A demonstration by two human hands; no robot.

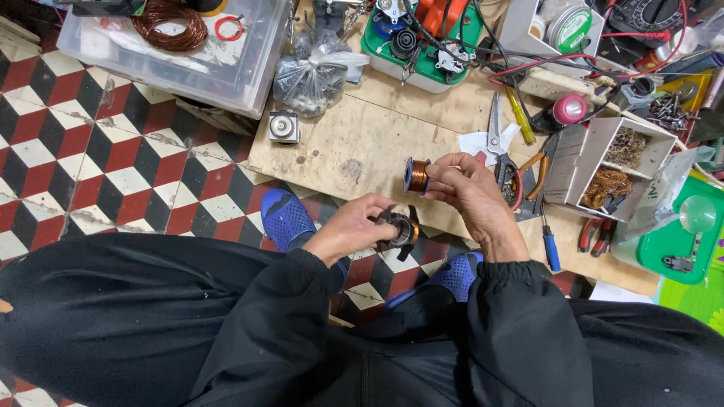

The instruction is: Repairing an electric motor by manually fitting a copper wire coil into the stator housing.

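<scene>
The right hand [471,188] pinches a small spool of copper wire [415,175] over the front edge of the wooden board [354,143], while the left hand [353,226], just below it past that edge, is closed around a dark motor part [401,230] wound with copper.

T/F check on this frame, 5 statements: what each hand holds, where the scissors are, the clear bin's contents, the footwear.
1. The right hand holds a copper wire spool. True.
2. The left hand is empty. False: it grips a dark round wound part.
3. The scissors lie on the wooden board. True.
4. The clear plastic bin holds a coil of green wire. False: the coil is copper-brown.
5. The person wears blue shoes. True.
</scene>
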